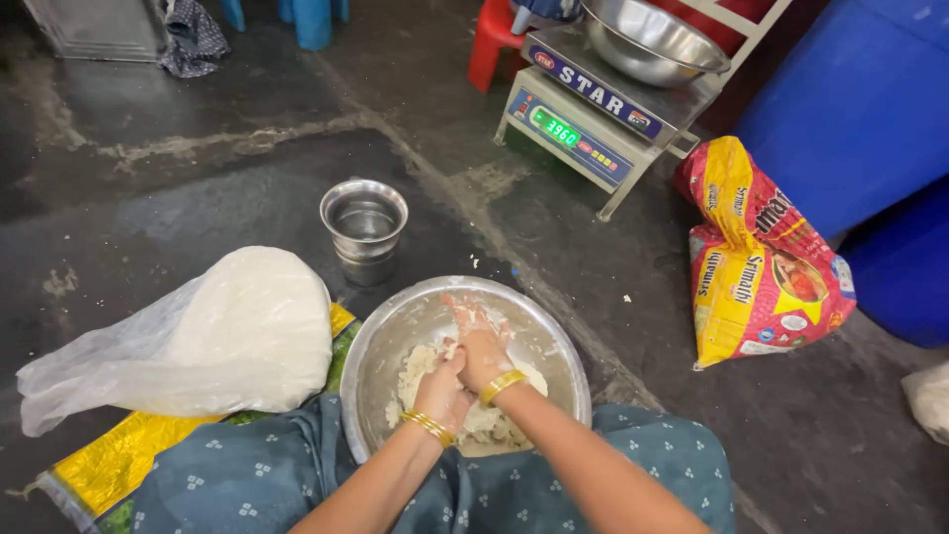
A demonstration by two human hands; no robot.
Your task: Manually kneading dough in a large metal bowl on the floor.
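A clear bag (198,341) of flour lay at the left on the floor, a steel cup (364,222) beyond it. In the steel bowl (395,326), the left hand (442,389) was closed into the dough (484,420), the right hand (481,341) pressing flat, fingers spread. A scale (593,109) and red sack (756,262) stood right.

The pale crumbly dough (425,368) is lying partly hidden beneath the flour-coated right hand (481,348) and the left hand (442,391), whose fingers are disappearing into the mass, inside the wide steel bowl (554,348). The bowl's near rim is vanishing under the blue-grey printed cloth (247,475). The shiny steel basin (647,44) on the grey electronic weighing scale (593,109) and the big blue plastic drum (850,109) are being cropped by the frame's edges.
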